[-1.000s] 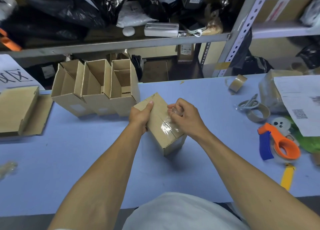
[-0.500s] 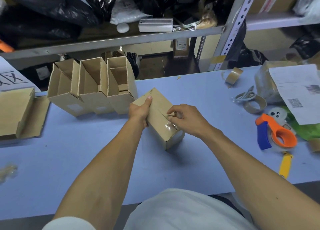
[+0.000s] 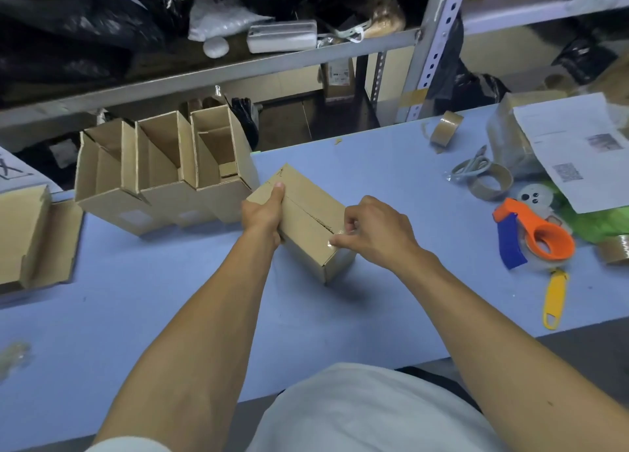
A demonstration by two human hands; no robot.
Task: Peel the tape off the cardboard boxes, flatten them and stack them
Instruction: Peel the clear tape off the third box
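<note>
On table (image 3: 374, 165), box (image 3: 306, 220) lengthwise, seemingly far-left.

Brown cardboard box (image 3: 306, 220), blue table (image 3: 136, 315), orange-blue tape dispenser (image 3: 534, 237), perhaps clear tape (image 3: 329, 244).

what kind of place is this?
Most likely a packing or shipping workbench in a stockroom: an orange tape dispenser and tape rolls on the blue table, open cardboard boxes, and metal shelving crammed with bagged goods.

Left hand (image 3: 260, 213) grips the cardboard box (image 3: 306, 222) on the table (image 3: 391, 165); right hand (image 3: 372, 232) pinches its tape (image 3: 331, 243).
</note>
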